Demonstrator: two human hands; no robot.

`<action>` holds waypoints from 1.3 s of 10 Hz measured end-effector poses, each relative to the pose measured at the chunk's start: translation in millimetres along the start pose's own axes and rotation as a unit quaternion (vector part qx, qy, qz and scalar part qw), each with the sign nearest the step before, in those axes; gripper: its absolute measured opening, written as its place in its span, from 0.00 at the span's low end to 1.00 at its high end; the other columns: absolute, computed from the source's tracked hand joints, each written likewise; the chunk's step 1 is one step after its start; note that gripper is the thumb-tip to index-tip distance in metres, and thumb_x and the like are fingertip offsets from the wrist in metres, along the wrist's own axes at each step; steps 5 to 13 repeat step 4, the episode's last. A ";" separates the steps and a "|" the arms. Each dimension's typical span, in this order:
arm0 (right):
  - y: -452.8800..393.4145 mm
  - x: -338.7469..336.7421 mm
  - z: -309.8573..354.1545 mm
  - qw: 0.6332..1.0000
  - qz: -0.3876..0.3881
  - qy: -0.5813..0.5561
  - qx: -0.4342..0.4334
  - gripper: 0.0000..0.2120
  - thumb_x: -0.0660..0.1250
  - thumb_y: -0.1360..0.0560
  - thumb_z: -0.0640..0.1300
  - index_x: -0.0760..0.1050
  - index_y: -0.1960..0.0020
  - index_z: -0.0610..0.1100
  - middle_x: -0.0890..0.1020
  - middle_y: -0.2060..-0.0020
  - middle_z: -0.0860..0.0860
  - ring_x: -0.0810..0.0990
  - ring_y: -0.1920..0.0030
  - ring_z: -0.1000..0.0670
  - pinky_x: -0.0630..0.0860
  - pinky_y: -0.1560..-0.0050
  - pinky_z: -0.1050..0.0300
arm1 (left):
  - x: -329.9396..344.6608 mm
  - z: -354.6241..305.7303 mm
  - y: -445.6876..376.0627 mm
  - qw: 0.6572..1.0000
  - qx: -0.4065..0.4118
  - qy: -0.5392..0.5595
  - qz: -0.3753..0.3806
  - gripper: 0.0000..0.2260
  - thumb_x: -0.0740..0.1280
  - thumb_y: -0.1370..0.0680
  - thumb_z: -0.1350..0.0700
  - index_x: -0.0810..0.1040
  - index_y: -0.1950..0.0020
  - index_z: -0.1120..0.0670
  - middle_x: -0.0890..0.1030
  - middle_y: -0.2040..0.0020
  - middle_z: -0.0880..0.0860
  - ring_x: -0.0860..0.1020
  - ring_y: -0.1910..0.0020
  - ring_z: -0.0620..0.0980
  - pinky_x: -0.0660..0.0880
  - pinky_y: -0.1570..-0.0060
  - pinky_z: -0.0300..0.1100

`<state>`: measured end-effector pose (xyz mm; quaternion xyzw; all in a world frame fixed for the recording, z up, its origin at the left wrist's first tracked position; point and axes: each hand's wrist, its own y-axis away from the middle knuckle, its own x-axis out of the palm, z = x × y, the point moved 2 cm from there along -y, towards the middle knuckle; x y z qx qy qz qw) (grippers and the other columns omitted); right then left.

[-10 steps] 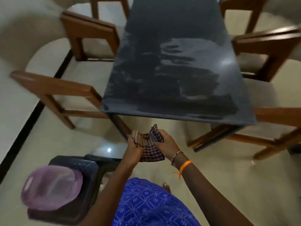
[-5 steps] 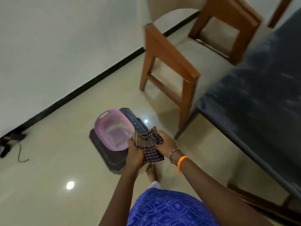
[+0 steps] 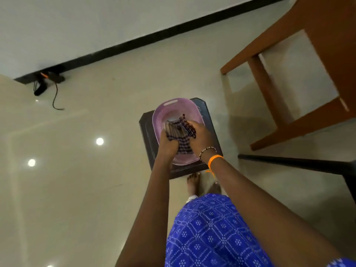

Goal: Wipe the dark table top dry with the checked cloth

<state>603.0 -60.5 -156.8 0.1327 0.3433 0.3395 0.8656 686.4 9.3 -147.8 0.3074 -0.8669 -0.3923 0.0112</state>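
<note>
The checked cloth (image 3: 180,134) is bunched betw. both hands over the purple basin (image 3: 160,116); left hand (image 3: 168,144) & right hand (image 3: 201,136) are each clenched on it. The basin is set on a dark stool (image 3: 146,132) on the floor, w/ a wooden chair (image 3: 300,54) nearby at right.

dark checked cloth (image 3: 180,132), seemingly lilac basin (image 3: 159,114)

Both bare arms reached forward and down, nearly straight and converging at the wrists. The left hand (image 3: 167,143) and the right hand (image 3: 200,135) were closed side by side around the bunched purple-and-white checked cloth (image 3: 181,132), knuckles up.
</note>
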 end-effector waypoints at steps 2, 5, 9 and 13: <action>-42.3 28.2 -31.6 0.989 0.132 0.027 0.057 0.28 0.57 0.29 0.28 0.66 0.30 0.42 0.72 0.32 0.42 0.70 0.33 0.43 0.66 0.31 0.56 | 10.1 20.8 -34.5 0.998 -0.034 -0.043 -0.006 0.21 0.57 0.27 0.70 0.69 0.35 0.61 0.77 0.41 0.63 0.75 0.41 0.59 0.74 0.40 0.56; -30.2 4.0 -31.1 0.988 0.101 -0.052 0.107 0.23 0.55 0.26 0.28 0.71 0.33 0.38 0.74 0.35 0.40 0.73 0.35 0.42 0.68 0.34 0.56 | 23.8 13.8 -16.1 0.994 -0.045 -0.085 -0.043 0.28 0.54 0.30 0.73 0.62 0.30 0.61 0.73 0.35 0.62 0.72 0.37 0.59 0.72 0.38 0.55; -30.2 4.0 -31.1 0.988 0.101 -0.052 0.107 0.23 0.55 0.26 0.28 0.71 0.33 0.38 0.74 0.35 0.40 0.73 0.35 0.42 0.68 0.34 0.56 | 23.8 13.8 -16.1 0.994 -0.045 -0.085 -0.043 0.28 0.54 0.30 0.73 0.62 0.30 0.61 0.73 0.35 0.62 0.72 0.37 0.59 0.72 0.38 0.55; -30.2 4.0 -31.1 0.988 0.101 -0.052 0.107 0.23 0.55 0.26 0.28 0.71 0.33 0.38 0.74 0.35 0.40 0.73 0.35 0.42 0.68 0.34 0.56 | 23.8 13.8 -16.1 0.994 -0.045 -0.085 -0.043 0.28 0.54 0.30 0.73 0.62 0.30 0.61 0.73 0.35 0.62 0.72 0.37 0.59 0.72 0.38 0.55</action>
